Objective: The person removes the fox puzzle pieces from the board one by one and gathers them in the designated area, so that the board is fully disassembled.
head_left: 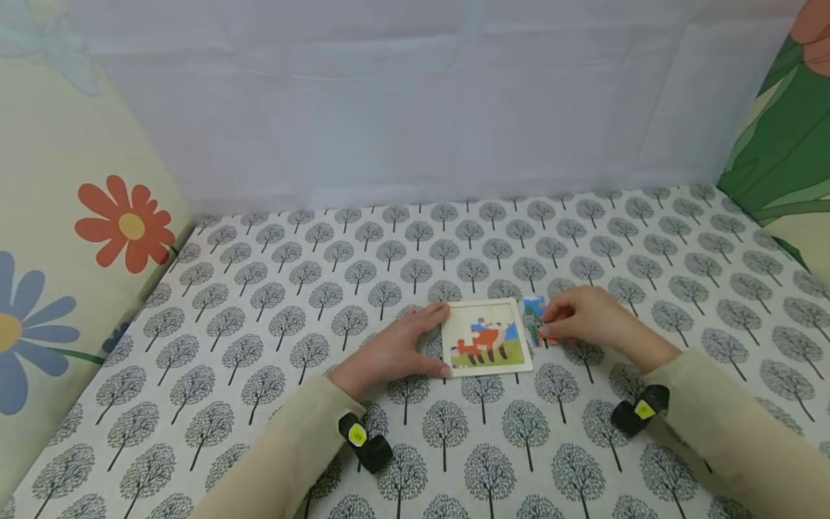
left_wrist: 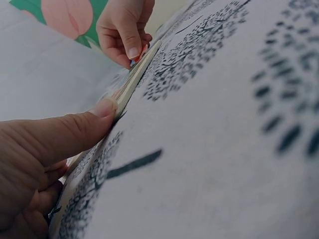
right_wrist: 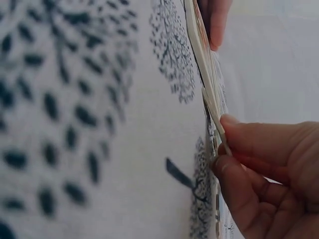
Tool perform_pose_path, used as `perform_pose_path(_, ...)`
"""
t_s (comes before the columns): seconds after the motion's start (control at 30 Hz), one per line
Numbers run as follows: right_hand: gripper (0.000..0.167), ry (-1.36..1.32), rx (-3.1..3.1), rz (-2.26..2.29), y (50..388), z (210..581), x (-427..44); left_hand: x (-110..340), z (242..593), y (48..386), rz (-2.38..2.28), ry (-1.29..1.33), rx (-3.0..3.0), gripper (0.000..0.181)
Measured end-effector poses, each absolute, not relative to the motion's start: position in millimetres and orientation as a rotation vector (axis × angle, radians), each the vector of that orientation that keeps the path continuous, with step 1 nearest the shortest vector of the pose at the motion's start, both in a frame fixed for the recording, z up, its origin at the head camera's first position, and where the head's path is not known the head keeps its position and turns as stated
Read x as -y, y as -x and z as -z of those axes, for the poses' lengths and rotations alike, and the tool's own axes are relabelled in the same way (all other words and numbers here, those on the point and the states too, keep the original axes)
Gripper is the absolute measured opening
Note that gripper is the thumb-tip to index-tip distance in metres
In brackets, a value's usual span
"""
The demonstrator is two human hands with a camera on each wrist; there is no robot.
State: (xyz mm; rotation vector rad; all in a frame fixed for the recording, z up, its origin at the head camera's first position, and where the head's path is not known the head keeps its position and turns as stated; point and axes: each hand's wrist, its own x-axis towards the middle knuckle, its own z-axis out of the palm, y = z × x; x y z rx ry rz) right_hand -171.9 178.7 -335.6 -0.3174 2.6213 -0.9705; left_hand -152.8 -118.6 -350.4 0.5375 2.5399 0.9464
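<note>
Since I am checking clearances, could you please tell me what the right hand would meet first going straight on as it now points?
The right hand would probably meet the picture board first, at its right edge, just past the colourful piece it pinches; relative height is unclear.

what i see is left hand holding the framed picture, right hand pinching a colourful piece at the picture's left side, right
The side is wrong: the colourful piece is at the right side of the framed picture, as the head view shows. The left hand does hold the picture; the right hand pinches the piece.
</note>
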Motion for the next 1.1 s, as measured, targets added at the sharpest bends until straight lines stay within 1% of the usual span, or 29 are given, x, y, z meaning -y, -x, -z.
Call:
perform_pose_path(0.33, 0.013, 0.367, -2.744, 0.759, 167, 327, -170, 119, 350, 153, -0.936, -0.538, -2.545, 0.096)
perform_pose_path(0.47, 0.014, 0.381, -2.76, 0.7, 165, 326, -168, 118, 349, 153, -0.923, -0.542, -2.548, 0.096)
perform_pose_path(0.83, 0.01, 0.416, -2.744, 0.739, 166, 327, -167, 119, 348, 153, -0.909, -0.54, -2.549, 0.096)
perform_pose_path(1.1, 0.011, 0.409, -2.758, 0.743, 165, 326, -168, 118, 348, 153, -0.902, -0.533, -2.551, 0.095)
